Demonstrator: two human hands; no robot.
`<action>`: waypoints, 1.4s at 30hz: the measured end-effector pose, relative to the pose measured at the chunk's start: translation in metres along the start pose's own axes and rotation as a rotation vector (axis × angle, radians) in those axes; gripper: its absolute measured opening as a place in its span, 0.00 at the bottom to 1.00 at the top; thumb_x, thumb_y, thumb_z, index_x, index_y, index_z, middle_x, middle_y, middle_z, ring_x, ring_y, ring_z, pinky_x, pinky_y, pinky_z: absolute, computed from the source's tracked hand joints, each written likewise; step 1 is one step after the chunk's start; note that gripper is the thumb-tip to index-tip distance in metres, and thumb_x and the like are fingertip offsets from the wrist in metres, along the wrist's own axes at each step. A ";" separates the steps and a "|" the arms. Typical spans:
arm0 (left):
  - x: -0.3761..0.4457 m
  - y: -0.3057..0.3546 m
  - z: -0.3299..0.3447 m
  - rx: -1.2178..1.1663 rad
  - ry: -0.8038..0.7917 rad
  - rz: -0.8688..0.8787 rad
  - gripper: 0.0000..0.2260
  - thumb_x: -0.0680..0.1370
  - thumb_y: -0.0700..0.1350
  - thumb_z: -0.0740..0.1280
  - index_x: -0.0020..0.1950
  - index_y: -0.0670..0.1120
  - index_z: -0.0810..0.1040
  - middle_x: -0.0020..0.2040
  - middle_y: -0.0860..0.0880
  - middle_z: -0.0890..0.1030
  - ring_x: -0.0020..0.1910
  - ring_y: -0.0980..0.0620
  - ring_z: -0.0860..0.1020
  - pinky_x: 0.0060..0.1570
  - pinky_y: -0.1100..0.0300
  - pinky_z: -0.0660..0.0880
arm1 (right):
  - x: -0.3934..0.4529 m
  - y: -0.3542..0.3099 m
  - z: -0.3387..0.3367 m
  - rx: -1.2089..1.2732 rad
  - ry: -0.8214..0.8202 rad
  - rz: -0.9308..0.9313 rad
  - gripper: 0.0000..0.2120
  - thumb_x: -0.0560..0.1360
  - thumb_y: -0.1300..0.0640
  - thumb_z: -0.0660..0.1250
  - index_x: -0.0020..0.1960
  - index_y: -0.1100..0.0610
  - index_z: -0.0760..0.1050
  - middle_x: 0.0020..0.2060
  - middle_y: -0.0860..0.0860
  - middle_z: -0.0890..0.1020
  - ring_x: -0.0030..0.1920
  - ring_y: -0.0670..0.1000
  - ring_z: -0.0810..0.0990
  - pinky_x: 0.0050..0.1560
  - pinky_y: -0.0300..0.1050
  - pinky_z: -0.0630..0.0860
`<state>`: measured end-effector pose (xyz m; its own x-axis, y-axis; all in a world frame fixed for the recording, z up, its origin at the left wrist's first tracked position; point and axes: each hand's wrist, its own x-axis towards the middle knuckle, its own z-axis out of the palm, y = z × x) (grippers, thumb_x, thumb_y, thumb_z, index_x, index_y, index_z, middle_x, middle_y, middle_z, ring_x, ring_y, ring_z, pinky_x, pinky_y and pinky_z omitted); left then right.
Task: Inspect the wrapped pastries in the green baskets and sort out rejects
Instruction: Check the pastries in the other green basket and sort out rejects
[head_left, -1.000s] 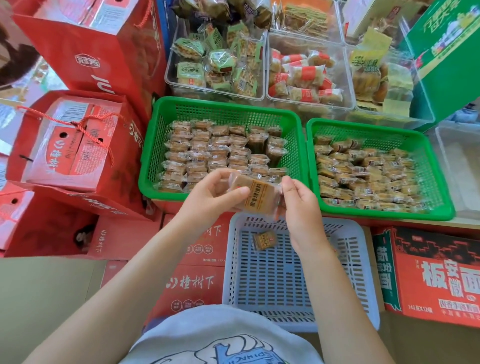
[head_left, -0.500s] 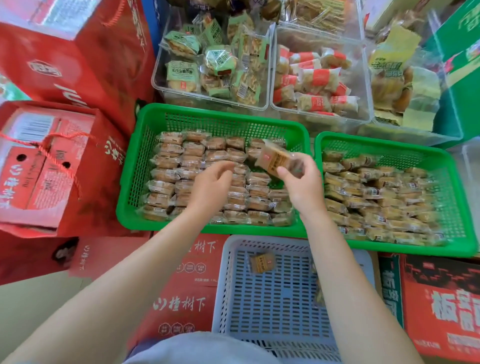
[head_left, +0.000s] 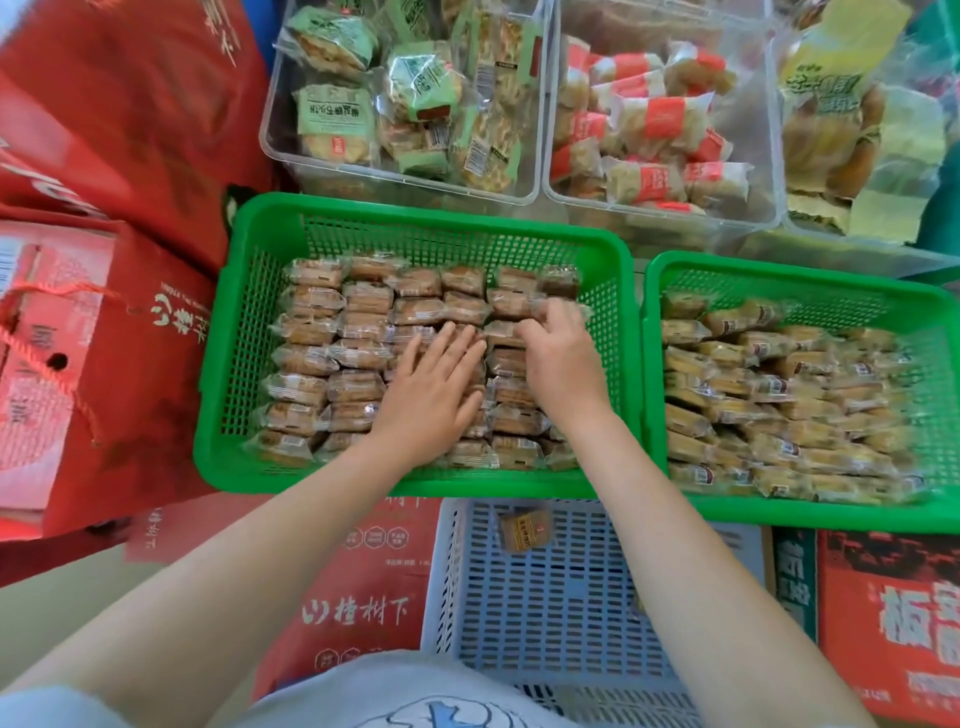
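Back in the left green basket (head_left: 249, 312) now: inspected wrapped pastry (head_left: 558, 312) returned to its row under the right hand (head_left: 558, 358), fingers curled on it. Left hand (head_left: 436, 384) flat, fingers straight, pressing neighbouring packs. Judged a pass, then; only one reject (head_left: 524, 530) in the blue basket (head_left: 545, 623).

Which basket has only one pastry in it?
The pale blue basket nearest the person: a single wrapped pastry lies inside, while both green baskets are packed full.
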<state>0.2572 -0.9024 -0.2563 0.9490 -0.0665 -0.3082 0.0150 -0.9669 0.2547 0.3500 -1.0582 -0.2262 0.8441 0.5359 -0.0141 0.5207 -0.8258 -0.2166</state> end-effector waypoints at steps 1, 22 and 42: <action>0.000 0.000 0.000 -0.003 0.000 -0.001 0.28 0.85 0.60 0.45 0.83 0.51 0.44 0.82 0.52 0.42 0.80 0.52 0.37 0.77 0.49 0.35 | 0.001 0.000 0.004 -0.042 -0.019 -0.002 0.11 0.70 0.71 0.69 0.50 0.63 0.82 0.48 0.61 0.77 0.53 0.63 0.75 0.43 0.56 0.76; 0.000 0.000 0.002 0.009 -0.042 -0.005 0.28 0.85 0.59 0.45 0.82 0.51 0.41 0.82 0.52 0.38 0.80 0.52 0.35 0.76 0.49 0.33 | -0.010 -0.005 -0.015 0.292 -0.199 0.441 0.04 0.81 0.63 0.62 0.47 0.60 0.72 0.40 0.51 0.74 0.40 0.52 0.74 0.37 0.44 0.67; -0.127 0.064 -0.111 -1.919 -0.056 -0.153 0.17 0.77 0.43 0.69 0.67 0.47 0.77 0.59 0.45 0.82 0.54 0.48 0.82 0.42 0.57 0.83 | -0.147 -0.043 -0.139 1.744 -0.213 0.545 0.06 0.83 0.62 0.56 0.56 0.61 0.69 0.50 0.64 0.84 0.48 0.62 0.84 0.47 0.52 0.82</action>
<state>0.1724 -0.9286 -0.0985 0.8971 -0.0649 -0.4370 0.3960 0.5570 0.7301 0.2210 -1.1257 -0.0794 0.7526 0.4286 -0.4999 -0.5990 0.1305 -0.7900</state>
